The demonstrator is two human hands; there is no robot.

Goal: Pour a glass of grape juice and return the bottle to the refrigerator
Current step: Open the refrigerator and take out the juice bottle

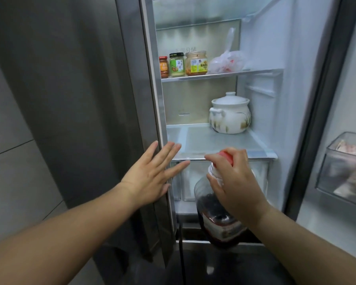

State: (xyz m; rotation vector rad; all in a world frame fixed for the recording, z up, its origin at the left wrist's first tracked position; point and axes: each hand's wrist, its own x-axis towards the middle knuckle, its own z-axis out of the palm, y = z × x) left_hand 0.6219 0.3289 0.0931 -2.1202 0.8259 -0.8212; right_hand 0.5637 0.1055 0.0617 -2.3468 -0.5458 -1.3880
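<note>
Grasping bottle (220, 214) at five o'clock with right hand (236, 182), left hand (152, 173) released at seven; seemingly yet to shelve in refrigerator (203, 140).

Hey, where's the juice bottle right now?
Head view, lower centre-right: the right hand holds the bottle by its top before the open fridge, below the shelf with the white pot.

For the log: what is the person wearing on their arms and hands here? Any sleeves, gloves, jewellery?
Nothing worn shows. The left hand and right hand are bare, with no gloves, rings or watch. Both forearms are uncovered to the frame's edge; no sleeve is in view.
</note>
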